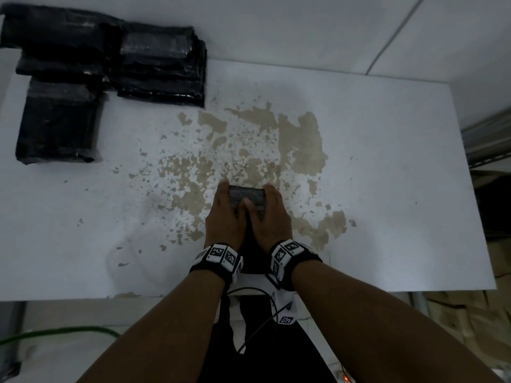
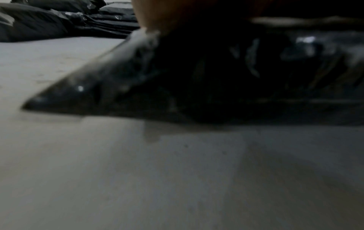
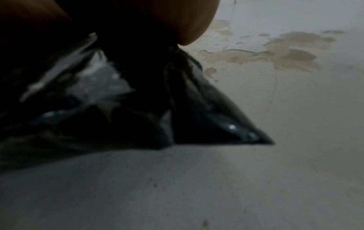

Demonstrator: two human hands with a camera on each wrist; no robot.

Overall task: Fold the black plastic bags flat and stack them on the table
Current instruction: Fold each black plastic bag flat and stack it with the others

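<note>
On the white table [image 1: 387, 189], near its front edge, lies a small folded black plastic bag [image 1: 250, 196]. My left hand [image 1: 225, 217] grips its left side and my right hand [image 1: 272, 217] its right side, thumbs meeting on top. The left wrist view shows the bag [image 2: 177, 80] raised under my hand [image 2: 157, 14], one corner touching the table. In the right wrist view, the bag [image 3: 206, 116] rises the same way under my palm [image 3: 193, 23]. My fingers are mostly hidden. Folded black bags sit stacked at the far left [image 1: 163, 64], [image 1: 56, 125].
A large patch of worn, brownish paint [image 1: 301, 145] covers the table's middle. A third pile of black bags [image 1: 55, 31] sits in the far-left corner. A green hose [image 1: 55, 331] lies on the floor below the front edge. Shelving and boxes [image 1: 492, 211] stand to the right.
</note>
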